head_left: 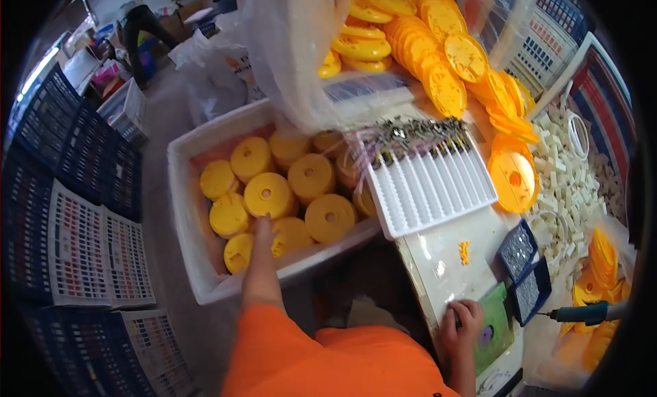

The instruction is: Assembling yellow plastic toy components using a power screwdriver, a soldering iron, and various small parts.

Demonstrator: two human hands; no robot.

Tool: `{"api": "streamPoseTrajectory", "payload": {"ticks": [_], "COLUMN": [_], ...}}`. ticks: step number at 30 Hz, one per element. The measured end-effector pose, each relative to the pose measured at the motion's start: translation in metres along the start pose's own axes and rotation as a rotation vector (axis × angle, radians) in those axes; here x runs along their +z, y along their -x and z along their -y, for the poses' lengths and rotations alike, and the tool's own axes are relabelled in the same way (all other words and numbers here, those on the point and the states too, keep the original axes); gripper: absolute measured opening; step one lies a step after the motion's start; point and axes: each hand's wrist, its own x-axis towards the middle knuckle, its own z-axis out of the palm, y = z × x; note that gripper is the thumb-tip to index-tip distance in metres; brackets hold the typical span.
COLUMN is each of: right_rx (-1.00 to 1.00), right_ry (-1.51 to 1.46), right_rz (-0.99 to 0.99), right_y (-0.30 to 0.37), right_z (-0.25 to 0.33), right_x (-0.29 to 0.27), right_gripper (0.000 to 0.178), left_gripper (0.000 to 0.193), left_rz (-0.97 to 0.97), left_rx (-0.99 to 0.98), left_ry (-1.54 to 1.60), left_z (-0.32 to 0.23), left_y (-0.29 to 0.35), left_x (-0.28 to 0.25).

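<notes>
My left hand reaches down into a white bin full of round yellow plastic parts, each with a small hole in the middle. It touches or hovers just over the parts near the front; its fingers are blurred against the yellow. On the white worktable, my right hand rests with its fingers curled in, right beside a green fixture with a purple centre. What lies inside those fingers, if anything, is hidden.
A white ribbed tray holds small metal parts with wires. Small orange pieces and blue boxes of tiny screws lie nearby. An electric screwdriver points in from the right. Orange discs and white parts are piled beyond. Blue crates stand left.
</notes>
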Motion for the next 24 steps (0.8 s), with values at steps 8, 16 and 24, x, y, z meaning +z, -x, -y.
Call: {"api": "streamPoseTrajectory", "payload": {"ticks": [8, 16, 24], "right_rx": [0.092, 0.1, 0.033], "right_ry": [0.068, 0.082, -0.005], "right_rz": [0.064, 0.039, 0.014], "right_y": [-0.002, -0.003, -0.006], "right_z": [0.017, 0.018, 0.028], "right_x": [-0.001, -0.005, -0.008], "right_gripper": [0.017, 0.018, 0.018], "left_gripper": [0.036, 0.018, 0.023], "left_rz": [-0.173, 0.173, 1.468], "left_rx": [0.386, 1.018, 1.226], "left_ry": [-0.322, -0.345, -0.755], "left_z": [0.021, 0.004, 0.09], "left_y": [-0.007, 0.208, 0.362], "left_x": [-0.009, 0.105, 0.133]}}
